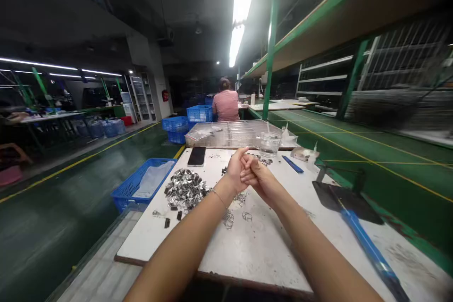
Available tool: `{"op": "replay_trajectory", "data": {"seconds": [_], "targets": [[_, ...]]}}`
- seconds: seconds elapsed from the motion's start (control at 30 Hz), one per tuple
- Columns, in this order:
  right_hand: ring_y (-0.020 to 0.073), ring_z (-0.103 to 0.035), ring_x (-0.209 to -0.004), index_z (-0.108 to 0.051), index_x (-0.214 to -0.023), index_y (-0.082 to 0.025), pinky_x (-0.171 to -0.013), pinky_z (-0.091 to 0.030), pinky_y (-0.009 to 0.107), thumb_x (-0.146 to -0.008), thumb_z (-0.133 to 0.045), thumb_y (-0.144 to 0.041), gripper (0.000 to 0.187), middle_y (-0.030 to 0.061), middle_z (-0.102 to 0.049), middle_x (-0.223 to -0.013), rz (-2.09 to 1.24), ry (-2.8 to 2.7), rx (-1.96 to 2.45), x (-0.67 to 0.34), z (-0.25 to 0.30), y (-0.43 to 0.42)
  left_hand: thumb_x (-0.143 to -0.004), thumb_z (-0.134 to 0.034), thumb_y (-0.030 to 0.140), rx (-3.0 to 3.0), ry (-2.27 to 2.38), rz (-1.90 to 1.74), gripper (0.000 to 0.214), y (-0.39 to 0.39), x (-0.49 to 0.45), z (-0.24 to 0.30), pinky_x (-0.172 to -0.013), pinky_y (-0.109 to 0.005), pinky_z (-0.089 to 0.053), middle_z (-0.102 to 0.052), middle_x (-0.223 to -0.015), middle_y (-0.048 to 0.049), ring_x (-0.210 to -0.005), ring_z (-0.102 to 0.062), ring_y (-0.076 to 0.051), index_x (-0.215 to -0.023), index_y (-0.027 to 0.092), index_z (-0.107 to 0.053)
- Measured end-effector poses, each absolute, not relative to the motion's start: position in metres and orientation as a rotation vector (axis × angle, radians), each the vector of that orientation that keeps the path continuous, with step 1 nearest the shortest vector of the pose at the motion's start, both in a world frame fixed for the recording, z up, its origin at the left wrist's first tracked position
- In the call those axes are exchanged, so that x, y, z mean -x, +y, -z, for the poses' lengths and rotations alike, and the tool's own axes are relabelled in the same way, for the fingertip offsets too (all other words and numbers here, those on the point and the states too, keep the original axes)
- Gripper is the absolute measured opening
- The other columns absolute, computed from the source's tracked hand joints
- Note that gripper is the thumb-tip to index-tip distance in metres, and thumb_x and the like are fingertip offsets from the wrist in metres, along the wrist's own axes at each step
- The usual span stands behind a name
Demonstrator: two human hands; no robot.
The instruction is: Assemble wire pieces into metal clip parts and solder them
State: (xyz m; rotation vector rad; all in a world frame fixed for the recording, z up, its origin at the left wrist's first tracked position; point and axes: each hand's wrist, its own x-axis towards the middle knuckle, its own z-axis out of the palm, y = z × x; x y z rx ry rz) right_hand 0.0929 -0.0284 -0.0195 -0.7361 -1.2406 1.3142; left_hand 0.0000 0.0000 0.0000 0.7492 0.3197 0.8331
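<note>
My left hand and my right hand are pressed together above the middle of the white tabletop, their fingers closed around each other. Whatever may lie between them is hidden. To the left of my hands is a pile of shiny metal clip pieces, with several dark clips in front of it. Thin wire pieces lie below my wrists, and another wire piece rests to their right. More small dark and shiny pieces lie partly hidden behind my hands.
A phone, a blue cutter and a clear tub lie farther back, before a clear divided tray. A blue basket stands left. A blue-handled tool lies right. A person sits ahead.
</note>
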Motion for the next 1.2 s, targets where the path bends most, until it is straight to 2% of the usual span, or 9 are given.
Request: {"op": "replay_trajectory", "data": {"seconds": [0.13, 0.37, 0.5, 0.6, 0.67, 0.83, 1.03, 1.1, 1.2], "targets": [[0.0099, -0.057, -0.05, -0.058, -0.068, -0.018, -0.046, -0.049, 0.018, -0.058, -0.077, -0.057, 0.044, -0.0009, -0.062, -0.06, -1.265, -1.241, 0.77, -0.098, 0.018, -0.032, -0.08, -0.05, 0.045, -0.765, 0.376, -0.777, 0.062, -0.002, -0.004, 0.003, -0.021, -0.017, -0.012, -0.02, -0.022, 0.004, -0.016, -0.018, -0.006, -0.032, 0.019, -0.019], [0.0087, -0.047, -0.038, -0.057, -0.06, -0.017, -0.035, -0.036, 0.018, -0.059, -0.078, -0.054, 0.042, -0.0028, -0.055, -0.046, -1.173, -1.166, 0.816, -0.093, 0.016, -0.032, -0.078, -0.049, 0.045, -0.833, 0.485, -0.946, 0.057, -0.003, -0.014, 0.009, -0.025, -0.018, -0.012, -0.018, -0.024, 0.0048, -0.018, -0.017, -0.006, -0.035, 0.021, -0.019], [0.0094, -0.048, -0.043, -0.055, -0.059, -0.019, -0.042, -0.039, 0.02, -0.067, -0.07, -0.058, 0.042, -0.0028, -0.055, -0.049, -1.088, -1.068, 0.781, -0.104, 0.008, -0.031, -0.084, -0.043, 0.04, -0.913, 0.531, -1.243, 0.047, 0.002, -0.008, 0.001, -0.032, -0.016, -0.024, -0.03, -0.031, 0.0046, -0.026, -0.026, -0.005, -0.043, 0.017, -0.035], [0.0092, -0.042, -0.041, -0.042, -0.045, -0.019, -0.045, -0.038, 0.022, -0.074, -0.058, -0.065, 0.057, -0.0027, -0.046, -0.04, -1.143, -1.078, 0.731, -0.104, 0.005, -0.034, -0.086, -0.039, 0.037, -1.021, 0.581, -1.38, 0.037, 0.002, -0.003, -0.005, -0.043, -0.016, -0.036, -0.054, -0.049, 0.0002, -0.039, -0.045, -0.006, -0.061, 0.015, -0.054], [0.0092, -0.038, -0.038, -0.036, -0.038, -0.02, -0.042, -0.034, 0.024, -0.075, -0.049, -0.072, 0.065, -0.002, -0.039, -0.035, -1.234, -1.137, 0.708, -0.096, 0.006, -0.037, -0.085, -0.042, 0.041, -1.141, 0.627, -1.334, 0.038, 0.0, -0.003, -0.005, -0.042, -0.019, -0.037, -0.059, -0.053, -0.0026, -0.041, -0.049, -0.009, -0.066, 0.014, -0.059], [0.0078, -0.029, -0.038, -0.048, -0.05, -0.02, -0.04, -0.029, 0.021, -0.072, -0.043, -0.079, 0.063, -0.0068, -0.03, -0.038, -1.275, -1.132, 0.656, -0.075, 0.018, -0.039, -0.084, -0.043, 0.055, -1.375, 0.768, -1.33, 0.055, -0.007, -0.01, 0.005, -0.034, -0.022, -0.025, -0.041, -0.032, 0.0005, -0.029, -0.036, -0.011, -0.045, 0.017, -0.046], [0.0182, -0.058, -0.072, -0.066, -0.089, -0.025, -0.066, -0.046, 0.028, -0.08, -0.051, -0.065, 0.044, -0.0004, -0.063, -0.069, -1.266, -1.157, 0.676, -0.076, 0.031, -0.038, -0.088, -0.041, 0.054, -1.472, 0.865, -1.607, 0.057, -0.011, -0.009, 0.007, -0.045, -0.023, -0.026, -0.037, -0.041, 0.0021, -0.042, -0.034, -0.008, -0.044, 0.017, -0.036], [0.0194, -0.058, -0.077, -0.066, -0.089, -0.026, -0.069, -0.046, 0.03, -0.08, -0.051, -0.065, 0.043, 0.0003, -0.064, -0.073, -1.261, -1.16, 0.671, -0.077, 0.032, -0.039, -0.087, -0.041, 0.054, -1.476, 0.875, -1.626, 0.057, -0.012, -0.009, 0.006, -0.046, -0.023, -0.025, -0.035, -0.042, 0.0025, -0.043, -0.032, -0.008, -0.044, 0.017, -0.034], [0.0157, -0.051, -0.06, -0.063, -0.07, -0.024, -0.057, -0.043, 0.026, -0.079, -0.05, -0.067, 0.046, -0.002, -0.054, -0.056, -1.279, -1.159, 0.652, -0.076, 0.027, -0.039, -0.089, -0.032, 0.057, -1.437, 0.889, -1.558, 0.058, -0.009, -0.01, 0.006, -0.041, -0.022, -0.024, -0.034, -0.038, 0.003, -0.037, -0.031, -0.008, -0.046, 0.018, -0.034]]}}
